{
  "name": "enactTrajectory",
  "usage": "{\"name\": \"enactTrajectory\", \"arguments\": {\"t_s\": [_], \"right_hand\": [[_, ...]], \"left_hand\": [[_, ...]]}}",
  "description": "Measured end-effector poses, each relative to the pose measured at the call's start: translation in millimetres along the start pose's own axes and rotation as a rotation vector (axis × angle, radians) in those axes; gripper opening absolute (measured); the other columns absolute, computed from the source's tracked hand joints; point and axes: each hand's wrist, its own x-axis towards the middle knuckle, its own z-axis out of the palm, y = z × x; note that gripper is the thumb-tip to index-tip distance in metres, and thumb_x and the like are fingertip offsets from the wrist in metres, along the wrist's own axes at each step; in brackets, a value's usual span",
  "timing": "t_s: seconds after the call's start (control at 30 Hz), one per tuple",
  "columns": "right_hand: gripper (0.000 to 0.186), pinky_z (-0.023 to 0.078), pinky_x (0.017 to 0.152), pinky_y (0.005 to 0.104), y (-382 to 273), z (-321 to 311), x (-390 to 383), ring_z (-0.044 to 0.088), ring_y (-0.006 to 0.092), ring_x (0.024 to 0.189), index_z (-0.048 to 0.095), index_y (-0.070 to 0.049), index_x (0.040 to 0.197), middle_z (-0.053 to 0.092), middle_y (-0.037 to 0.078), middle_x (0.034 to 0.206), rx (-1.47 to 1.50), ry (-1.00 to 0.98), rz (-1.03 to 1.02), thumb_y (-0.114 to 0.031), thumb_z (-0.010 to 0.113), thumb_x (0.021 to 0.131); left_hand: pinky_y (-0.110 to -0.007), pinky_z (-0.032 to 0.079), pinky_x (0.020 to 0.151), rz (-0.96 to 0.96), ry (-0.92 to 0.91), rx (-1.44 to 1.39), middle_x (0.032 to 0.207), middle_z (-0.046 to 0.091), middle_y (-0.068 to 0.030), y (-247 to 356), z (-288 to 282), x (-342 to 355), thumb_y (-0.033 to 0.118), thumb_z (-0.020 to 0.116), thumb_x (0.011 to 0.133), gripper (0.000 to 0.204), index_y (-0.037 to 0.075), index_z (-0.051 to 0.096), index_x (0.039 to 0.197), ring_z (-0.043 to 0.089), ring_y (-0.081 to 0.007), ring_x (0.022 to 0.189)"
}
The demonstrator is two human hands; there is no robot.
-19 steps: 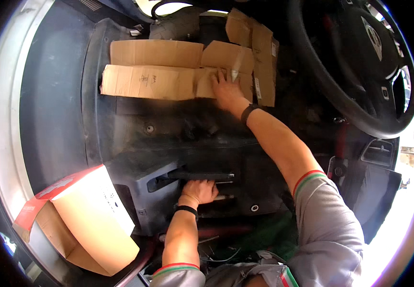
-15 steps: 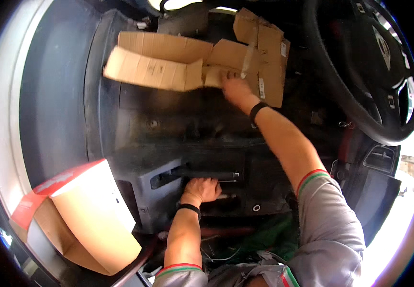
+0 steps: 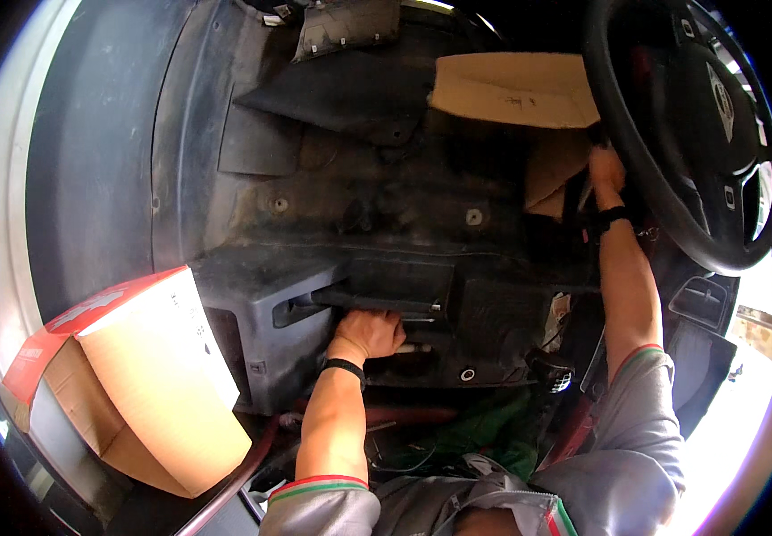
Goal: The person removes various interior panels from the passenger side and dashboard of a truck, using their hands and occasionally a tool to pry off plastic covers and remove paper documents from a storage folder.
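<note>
My right hand (image 3: 607, 170) is at the left rim of the steering wheel (image 3: 602, 98), closed on a flattened cardboard box (image 3: 515, 89). One brown panel of the box lies far right of centre, and a shaded fold (image 3: 551, 170) hangs beside the hand. The wheel hides the box's right end, and my fingertips are hard to see. My left hand (image 3: 370, 334) leans on the dark plastic console (image 3: 305, 353), its fingers curled under and hidden. Close to its knuckles is a slot with a thin light-coloured rod.
An open red-and-white carton (image 3: 171, 384) stands at the near left, by the pale door sill (image 3: 2, 196). Loose dark mats (image 3: 341, 94) lie on the worn vehicle floor. A gear knob (image 3: 551, 371) sticks up right of the console. A dark trim panel (image 3: 350, 27) is at the back.
My right hand has dragged the cardboard box from the middle of the floor to the right, behind the steering wheel, uncovering dark mats. My left hand stays on the console; the view has shifted slightly.
</note>
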Motion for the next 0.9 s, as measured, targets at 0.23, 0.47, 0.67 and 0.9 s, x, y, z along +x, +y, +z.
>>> {"name": "enactTrajectory", "arguments": {"t_s": [0.23, 0.47, 0.67, 0.9], "right_hand": [[0.071, 0.039, 0.105, 0.0503, -87.7, -50.0, -115.1, 0.048, 0.0450, 0.126, 0.041, 0.005, 0.139, 0.052, 0.027, 0.134, -0.089, 0.250, -0.477, -0.019, 0.071, 0.079], [0.061, 0.032, 0.116, 0.0433, -221.5, -10.1, -159.0, 0.041, 0.0352, 0.136, 0.042, 0.001, 0.140, 0.045, 0.021, 0.144, 0.168, 0.034, -1.123, -0.023, 0.066, 0.089], [0.058, 0.038, 0.110, 0.0462, -318.1, 76.0, -179.4, 0.046, 0.0351, 0.131, 0.044, -0.003, 0.139, 0.048, 0.018, 0.142, 0.392, -0.281, -1.178, -0.022, 0.066, 0.089], [0.049, 0.040, 0.106, 0.0482, -300.5, 92.1, -204.9, 0.047, 0.0376, 0.128, 0.051, -0.003, 0.132, 0.056, 0.019, 0.132, 0.289, -0.226, -1.195, -0.016, 0.065, 0.086]], "left_hand": [[-0.049, 0.053, 0.086, -0.058, -0.090, 0.025, 0.098, 0.070, -0.0188, 4.6, -17.7, -1.0, 0.034, 0.059, 0.080, 0.035, 0.006, 0.071, 0.097, 0.067, -0.0375, 0.093], [-0.049, 0.058, 0.074, -0.032, 0.009, -0.068, 0.090, 0.071, -0.0172, 1.1, -15.8, -0.7, 0.033, 0.057, 0.082, 0.034, 0.005, 0.072, 0.092, 0.069, -0.0374, 0.081], [-0.049, 0.052, 0.092, -0.062, -0.103, -0.191, 0.104, 0.070, -0.0185, 4.1, -19.4, 4.2, 0.032, 0.057, 0.083, 0.032, 0.006, 0.073, 0.093, 0.067, -0.0380, 0.097], [-0.047, 0.049, 0.097, -0.145, -0.246, -0.345, 0.106, 0.070, -0.0175, 1.7, -33.3, 8.3, 0.031, 0.058, 0.083, 0.032, 0.006, 0.073, 0.096, 0.065, -0.0373, 0.102]]}}
